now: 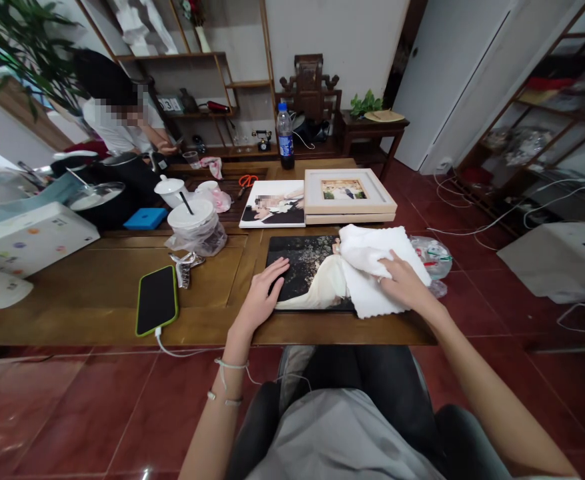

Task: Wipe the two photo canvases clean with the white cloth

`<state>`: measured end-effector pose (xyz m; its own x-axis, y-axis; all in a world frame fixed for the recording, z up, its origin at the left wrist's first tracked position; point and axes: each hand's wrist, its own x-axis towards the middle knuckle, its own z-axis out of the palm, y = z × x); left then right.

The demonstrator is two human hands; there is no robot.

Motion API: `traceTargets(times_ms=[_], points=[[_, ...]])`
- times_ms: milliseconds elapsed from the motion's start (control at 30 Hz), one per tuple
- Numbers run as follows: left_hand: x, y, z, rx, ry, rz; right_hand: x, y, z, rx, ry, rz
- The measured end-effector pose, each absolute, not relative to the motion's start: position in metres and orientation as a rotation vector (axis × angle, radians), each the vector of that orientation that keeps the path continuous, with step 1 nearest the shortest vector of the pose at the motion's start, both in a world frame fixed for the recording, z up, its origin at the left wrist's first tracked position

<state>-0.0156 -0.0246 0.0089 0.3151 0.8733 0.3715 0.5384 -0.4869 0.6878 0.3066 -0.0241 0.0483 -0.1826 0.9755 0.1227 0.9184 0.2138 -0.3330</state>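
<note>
Wooden table (212, 323), a dark photo panel (306, 275) near its front edge; left hand (262, 292) flat on it, thumb and fingers apart; right hand (405, 280) clasping a white cloth (367, 287) over its right end; framed picture (345, 190) beyond.

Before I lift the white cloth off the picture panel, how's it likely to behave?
The white cloth is probably floppy, since it bunches into soft folds at your right hand. It seems unlikely to roll or tip, as much of it lies spread out. Its loose edge may drag across the picture panel, which it partly covers.
</note>
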Motion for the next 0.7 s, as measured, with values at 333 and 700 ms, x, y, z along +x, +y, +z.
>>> traceTargets(times_ms=[333,700], points=[[-0.015,-0.026,0.011,2.155,1.259,1.002,0.259,-0.102,0.070,-1.236,-2.494,0.447],[-0.017,-0.025,0.011,2.156,1.236,1.001,0.290,-0.011,0.058,-1.571,-2.291,0.500]])
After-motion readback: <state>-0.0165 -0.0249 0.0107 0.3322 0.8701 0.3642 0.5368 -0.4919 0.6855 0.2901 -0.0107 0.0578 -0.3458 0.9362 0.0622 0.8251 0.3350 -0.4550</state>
